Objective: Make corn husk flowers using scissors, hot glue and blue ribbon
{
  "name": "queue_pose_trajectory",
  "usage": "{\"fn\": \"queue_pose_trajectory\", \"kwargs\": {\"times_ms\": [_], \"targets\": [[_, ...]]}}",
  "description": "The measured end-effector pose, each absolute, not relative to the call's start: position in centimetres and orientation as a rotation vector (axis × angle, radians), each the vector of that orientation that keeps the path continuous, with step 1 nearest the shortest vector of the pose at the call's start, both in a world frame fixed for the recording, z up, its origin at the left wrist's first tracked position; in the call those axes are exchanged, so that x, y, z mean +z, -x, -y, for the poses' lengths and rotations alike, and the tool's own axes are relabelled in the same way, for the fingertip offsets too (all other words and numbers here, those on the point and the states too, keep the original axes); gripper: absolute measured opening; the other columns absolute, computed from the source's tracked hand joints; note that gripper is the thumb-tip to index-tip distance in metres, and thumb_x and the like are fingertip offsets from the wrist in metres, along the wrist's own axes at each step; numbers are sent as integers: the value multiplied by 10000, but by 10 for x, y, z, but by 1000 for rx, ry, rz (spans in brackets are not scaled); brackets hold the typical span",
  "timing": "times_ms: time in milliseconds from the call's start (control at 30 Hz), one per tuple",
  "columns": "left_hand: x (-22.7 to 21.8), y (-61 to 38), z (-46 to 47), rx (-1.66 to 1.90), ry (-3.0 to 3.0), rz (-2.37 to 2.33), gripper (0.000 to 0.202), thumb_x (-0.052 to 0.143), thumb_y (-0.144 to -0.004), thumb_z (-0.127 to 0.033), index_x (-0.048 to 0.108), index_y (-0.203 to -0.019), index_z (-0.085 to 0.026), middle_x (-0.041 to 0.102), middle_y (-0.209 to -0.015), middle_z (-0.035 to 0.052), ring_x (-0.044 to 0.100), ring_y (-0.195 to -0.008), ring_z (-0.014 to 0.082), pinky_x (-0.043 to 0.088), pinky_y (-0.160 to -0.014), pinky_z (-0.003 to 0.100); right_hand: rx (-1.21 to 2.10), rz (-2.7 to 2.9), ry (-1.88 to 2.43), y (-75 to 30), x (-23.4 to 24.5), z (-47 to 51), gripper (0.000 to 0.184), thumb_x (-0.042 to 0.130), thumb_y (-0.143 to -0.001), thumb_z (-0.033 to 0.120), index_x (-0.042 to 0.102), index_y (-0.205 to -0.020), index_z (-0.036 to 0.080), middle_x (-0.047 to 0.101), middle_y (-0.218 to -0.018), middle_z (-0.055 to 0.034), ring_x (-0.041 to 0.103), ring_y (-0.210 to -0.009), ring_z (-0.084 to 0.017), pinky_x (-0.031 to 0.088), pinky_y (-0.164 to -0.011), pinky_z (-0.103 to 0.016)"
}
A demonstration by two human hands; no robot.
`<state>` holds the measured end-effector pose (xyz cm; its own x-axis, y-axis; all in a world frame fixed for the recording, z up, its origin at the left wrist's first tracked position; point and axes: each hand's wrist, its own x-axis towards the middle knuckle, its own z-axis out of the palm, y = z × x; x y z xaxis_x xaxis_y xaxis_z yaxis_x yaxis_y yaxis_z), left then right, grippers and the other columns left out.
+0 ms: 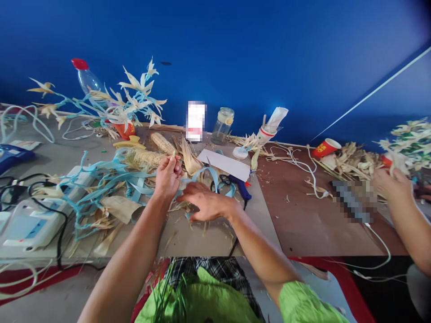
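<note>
My left hand (167, 176) is raised over the table with its fingers pinched together on a small strip of corn husk (177, 158). My right hand (206, 202) reaches leftward, palm down, fingers stretched out over husk scraps (183, 207) and a light blue ribbon (205, 172). Nothing shows in its grasp. Dried corn cobs (161, 142) and loose husks (190, 159) lie just behind both hands.
A branch of husk flowers wrapped in blue tape (117, 101) stands at the back left. Black scissors and a blue glue gun (239, 185) lie to the right. A glass jar (223, 124), red paper cup (326, 147) and white power strips (30, 224) surround. Another person's hand (392, 184) works at the right.
</note>
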<state>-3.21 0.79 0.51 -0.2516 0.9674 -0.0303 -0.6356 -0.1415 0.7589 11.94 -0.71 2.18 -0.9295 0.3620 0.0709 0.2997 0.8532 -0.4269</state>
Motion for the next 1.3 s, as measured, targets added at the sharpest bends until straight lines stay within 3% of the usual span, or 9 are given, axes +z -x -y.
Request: {"fn": "queue_pose_trajectory", "kwargs": {"times_ms": [133, 233, 367, 467, 567, 767, 900, 1033, 1300], "targets": [[4, 32, -8, 1692, -575, -811, 145, 610, -821, -279, 569, -758, -154, 385, -521, -69, 314, -390, 22, 303, -416, 145, 314, 2936, 724, -115, 13, 5, 130, 581, -755, 115, 664, -847, 157, 618, -868, -91, 519, -951, -234, 366, -885, -375], [4, 31, -9, 1711, -565, -831, 151, 616, -817, -284, 573, -757, -152, 383, -517, -68, 312, -388, 23, 295, -406, 144, 182, 2793, 888, -123, 15, -8, 162, 504, -802, 95, 647, -781, 169, 616, -779, -72, 526, -844, -210, 359, -840, -366], [6, 31, -8, 1687, -551, -849, 148, 608, -820, -285, 574, -761, -154, 383, -516, -68, 313, -388, 26, 333, -423, 152, 77, 2375, 1234, -144, 18, -26, 159, 500, -836, 165, 657, -838, 194, 614, -828, -85, 522, -902, -236, 330, -904, -427], [8, 31, -7, 1678, -538, -869, 142, 600, -825, -276, 574, -759, -153, 381, -513, -68, 310, -389, 28, 339, -428, 156, 48, 1986, 1308, -153, 21, -30, 292, 580, -793, 241, 617, -1077, 187, 565, -1067, -139, 491, -1043, -284, 355, -916, -464], [8, 30, -7, 1688, -537, -866, 145, 610, -819, -275, 569, -750, -155, 372, -510, -69, 314, -390, 26, 327, -431, 154, 216, 1886, 1126, -150, 27, -25, 363, 547, -808, 221, 566, -1169, 191, 524, -1162, -141, 511, -1054, -245, 412, -895, -415], [5, 32, -9, 1691, -548, -832, 154, 617, -816, -287, 561, -755, -157, 377, -510, -74, 308, -382, 25, 297, -414, 154, 1013, 2687, 524, -129, 26, -5, 214, 587, -756, 114, 693, -893, 239, 657, -884, -5, 603, -776, -138, 466, -729, -267], [5, 33, -9, 1678, -560, -835, 159, 622, -813, -293, 561, -752, -160, 381, -503, -76, 307, -375, 24, 298, -409, 156, 768, 2897, 580, -113, 13, 7, 212, 700, -659, 147, 699, -852, 237, 638, -852, -34, 575, -729, -174, 430, -642, -284], [4, 33, -9, 1678, -572, -837, 153, 615, -817, -284, 563, -749, -158, 384, -501, -75, 309, -379, 22, 314, -415, 157, 591, 2957, 651, -106, 5, 7, 97, 627, -704, 108, 661, -702, 199, 604, -780, -43, 533, -663, -152, 387, -598, -276], [2, 33, -9, 1692, -568, -845, 145, 619, -814, -288, 576, -770, -156, 390, -510, -73, 309, -386, 20, 323, -415, 152, 767, 2650, 856, -124, 19, -12, 125, 564, -798, 115, 666, -846, 170, 654, -872, -43, 582, -835, -158, 436, -784, -291]]}}
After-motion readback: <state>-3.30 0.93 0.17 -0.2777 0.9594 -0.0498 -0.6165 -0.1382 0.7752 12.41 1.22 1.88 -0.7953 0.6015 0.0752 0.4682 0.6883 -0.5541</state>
